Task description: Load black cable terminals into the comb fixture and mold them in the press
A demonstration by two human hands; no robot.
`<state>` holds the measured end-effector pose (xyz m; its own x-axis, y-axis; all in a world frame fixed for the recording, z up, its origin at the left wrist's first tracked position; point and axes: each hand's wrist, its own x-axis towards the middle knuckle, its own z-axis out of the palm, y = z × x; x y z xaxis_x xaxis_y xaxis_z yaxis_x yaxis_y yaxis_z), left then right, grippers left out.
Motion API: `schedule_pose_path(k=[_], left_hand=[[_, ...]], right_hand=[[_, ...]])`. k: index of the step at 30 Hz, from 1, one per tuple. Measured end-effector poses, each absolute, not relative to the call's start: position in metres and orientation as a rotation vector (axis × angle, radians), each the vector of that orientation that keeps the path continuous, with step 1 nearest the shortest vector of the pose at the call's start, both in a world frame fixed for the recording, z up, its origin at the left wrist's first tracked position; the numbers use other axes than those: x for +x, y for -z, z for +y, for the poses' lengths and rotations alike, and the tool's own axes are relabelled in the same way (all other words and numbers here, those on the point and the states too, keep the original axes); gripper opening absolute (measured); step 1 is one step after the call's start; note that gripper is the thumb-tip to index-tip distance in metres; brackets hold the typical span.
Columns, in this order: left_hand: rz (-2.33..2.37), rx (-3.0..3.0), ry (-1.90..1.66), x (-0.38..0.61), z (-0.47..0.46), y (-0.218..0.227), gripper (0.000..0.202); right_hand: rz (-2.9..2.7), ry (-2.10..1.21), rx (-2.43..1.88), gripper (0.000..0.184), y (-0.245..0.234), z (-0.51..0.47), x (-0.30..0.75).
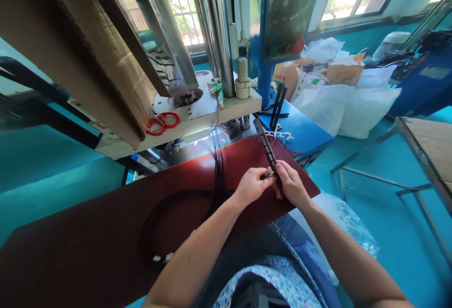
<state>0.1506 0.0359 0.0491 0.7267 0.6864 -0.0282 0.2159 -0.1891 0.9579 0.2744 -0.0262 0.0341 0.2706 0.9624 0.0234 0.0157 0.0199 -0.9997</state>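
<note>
I have the black strip (270, 153) slanting over the right part of the desk (102, 225), my right hand (292, 184) closed on its near end and my left hand (252, 184) pinching a small piece (269, 173) close by its left side (too small for me to tell what it is, or whether it touches the strip). Since I grip only the near end, I judge that a sideways push from the left could swing the far end round, and the small piece might then go askew or slip from my fingertips. Dropped this close to the desk's right edge, it could end up on the floor (399, 235). The cables (218, 188) worry me too: they hang from the press (243, 105) and lie coiled near my left forearm, so a careless elbow could drag them. The scissors (164, 123), beside the cardboard (122, 75) at far left, could fall if that were bumped.
</note>
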Motion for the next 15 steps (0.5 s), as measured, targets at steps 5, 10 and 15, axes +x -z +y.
schedule_pose_path(k=[5,10,15], left_hand=[[0.711,1.7,-0.49,0.151,0.036,-0.049,0.026],[0.609,1.522,-0.531,0.144,0.048,-0.064,0.026],[0.585,1.428,-0.415,0.137,0.059,-0.068,0.029]], right_hand=[[-1.122,-0.818,-1.425,0.034,-0.032,-0.028,0.271],[-0.974,-0.947,-1.329,0.032,-0.037,-0.032,0.273],[-0.909,-0.957,-1.309,0.032,-0.038,-0.034,0.276]])
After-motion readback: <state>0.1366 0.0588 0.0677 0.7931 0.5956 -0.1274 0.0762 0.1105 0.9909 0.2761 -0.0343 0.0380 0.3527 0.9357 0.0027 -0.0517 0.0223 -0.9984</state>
